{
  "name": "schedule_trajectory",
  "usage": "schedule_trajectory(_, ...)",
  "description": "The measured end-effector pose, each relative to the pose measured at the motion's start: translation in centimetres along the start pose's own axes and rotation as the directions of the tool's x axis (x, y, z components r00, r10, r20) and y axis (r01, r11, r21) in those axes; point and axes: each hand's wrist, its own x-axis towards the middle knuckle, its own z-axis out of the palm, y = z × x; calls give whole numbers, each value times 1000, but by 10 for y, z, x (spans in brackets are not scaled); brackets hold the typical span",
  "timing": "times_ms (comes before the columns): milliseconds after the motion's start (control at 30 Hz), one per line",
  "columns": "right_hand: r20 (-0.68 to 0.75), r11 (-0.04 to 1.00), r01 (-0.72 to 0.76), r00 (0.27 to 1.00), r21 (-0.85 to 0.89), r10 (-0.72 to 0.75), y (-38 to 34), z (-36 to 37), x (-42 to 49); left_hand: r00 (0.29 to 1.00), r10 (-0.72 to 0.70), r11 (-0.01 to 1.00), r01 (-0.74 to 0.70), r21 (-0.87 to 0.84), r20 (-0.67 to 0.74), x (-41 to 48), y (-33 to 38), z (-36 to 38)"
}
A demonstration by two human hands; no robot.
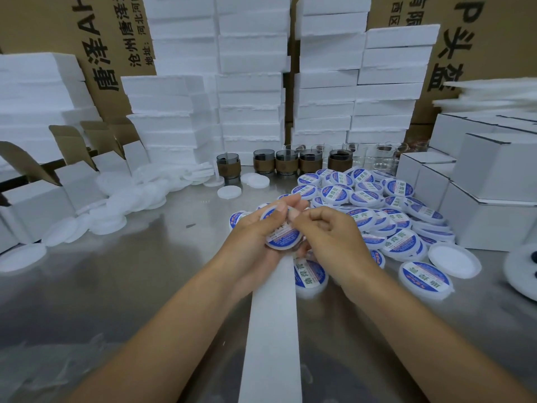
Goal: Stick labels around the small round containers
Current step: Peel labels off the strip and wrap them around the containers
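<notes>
Left hand (255, 228) holds one small round container (283, 234) tilted up over the steel table (145, 286), thumb on the printed lid, fingers curled behind it. Right hand (322, 228) is pinched narrow at the container's upper rim, apparently working a label edge; the label itself is hidden between the fingers, can't confirm. White backing strip (273, 330) runs from under the hands toward the camera. Handling guess: container is light, rigid thin plastic with a smooth wall, likely to spin in the grip, so hold it across the flat faces and leave the side wall free for the wrap. Label would be thin and floppy, tacky one side; take it by a corner only. Labelled pile (386, 210) sits to the right, touching the white cartons (479, 199). Unprinted white lids (116, 205) lie loose on the left. Contents of the round containers not visible, all closed. Glass cups (286, 165) at the back hold something dark.
</notes>
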Motion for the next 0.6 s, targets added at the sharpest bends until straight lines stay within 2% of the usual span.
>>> schedule_trajectory(67,17,1000,12,1000,24,-12,0,-3,1,999,-35,999,35,-3,25,0,1,-1)
schedule_trajectory(167,-11,998,53,998,-34,-54,4,-4,2,998,-64,998,63,24,29,0,-1,-4)
schedule_trajectory(333,-134,990,141,981,-20,-143,5,-7,5,999,24,972,-13,234,-45,1,-7,-8)
schedule_trajectory(467,-44,982,164,985,-93,-169,7,-3,2,997,54,964,-35,264,-63,1,-8,-8)
schedule_trajectory(600,-72,980,177,980,-96,-184,6,-3,2,994,75,953,-48,298,-79,3,-9,-8)
